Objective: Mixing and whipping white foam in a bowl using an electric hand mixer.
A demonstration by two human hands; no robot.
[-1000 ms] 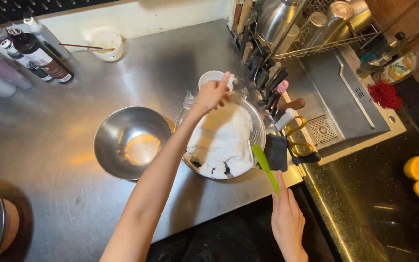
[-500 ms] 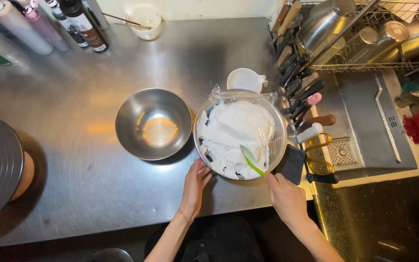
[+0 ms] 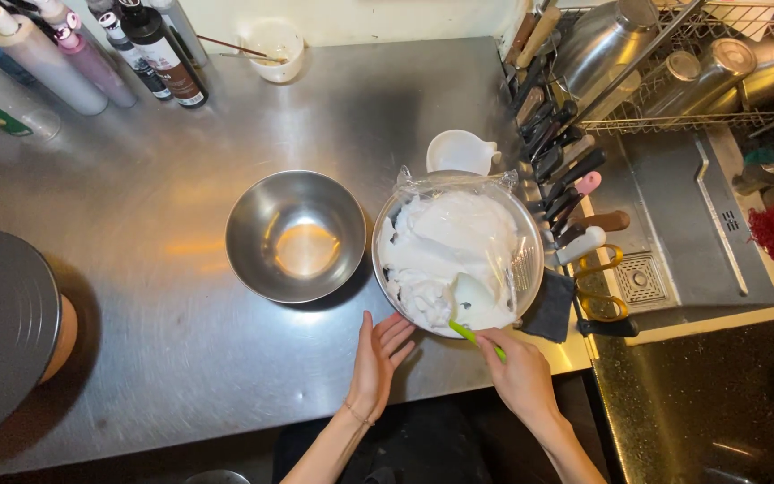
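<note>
The mixing bowl [image 3: 459, 255] full of white whipped mixture sits near the front edge of a stainless steel counter [image 3: 181, 358], with clear plastic wrap [image 3: 445, 182] bunched along its far rim. The right hand [image 3: 520, 376] grips the green handle of a spatula [image 3: 472, 309], whose pale blade is sunk in the mixture at the bowl's near side. The left hand [image 3: 376, 363] lies open, fingers spread, against the bowl's near-left wall. One empty steel bowl [image 3: 296, 236] stands just beside it to the left, and one small white cup [image 3: 460, 151] sits just behind it. At the back of the counter are several bottles [image 3: 91, 49] and one white cup holding a stick [image 3: 272, 40]. To the right, a row of knives [image 3: 566, 152] and yellow-handled scissors [image 3: 604, 287] border a sink [image 3: 683, 224], with a dish rack [image 3: 683, 63] behind. A round dark lid [image 3: 2, 332] rests at the left edge.
</note>
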